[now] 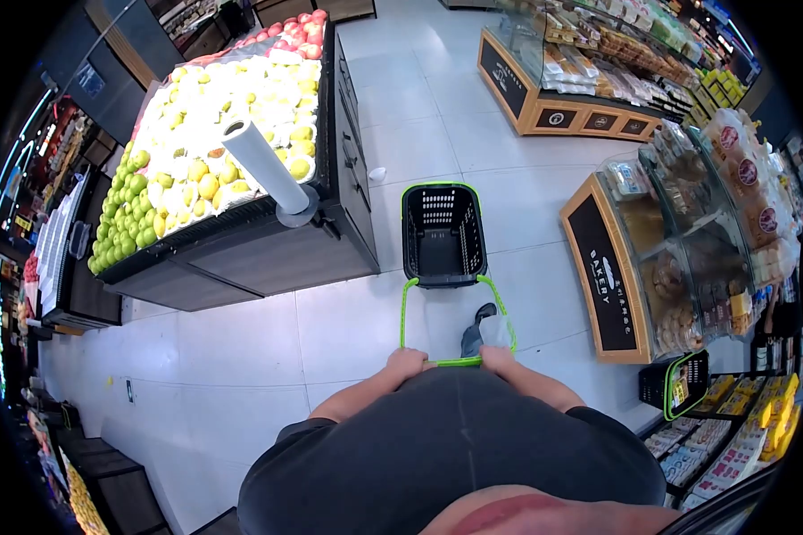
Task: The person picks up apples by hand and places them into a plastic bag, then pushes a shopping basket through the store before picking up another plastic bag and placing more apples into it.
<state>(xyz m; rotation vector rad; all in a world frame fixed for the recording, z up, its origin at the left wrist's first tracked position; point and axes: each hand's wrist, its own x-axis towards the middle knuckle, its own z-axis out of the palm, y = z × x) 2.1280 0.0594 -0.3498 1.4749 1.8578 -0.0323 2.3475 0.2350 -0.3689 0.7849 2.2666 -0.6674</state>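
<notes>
A black rolling shopping basket (pixel 443 276) with a bright green rim stands on the floor in front of me, nothing visible inside it. Its long green handle (pixel 459 362) reaches back to my waist. My left hand (pixel 408 362) is closed around the left end of the grip, and my right hand (pixel 497 358) is closed around the right end. A translucent plastic bag (pixel 497 332) hangs just beyond my right hand, overlapping my shoe and trouser leg in this view.
Left ahead, a fruit stand (pixel 232 267) carries pears, green and red apples, and a bag roll (pixel 268 169). Bakery displays (pixel 602 276) line the right. Another black basket (pixel 685 388) stands beside shelves at lower right. Pale tiled floor (pixel 410 89) runs between the stands.
</notes>
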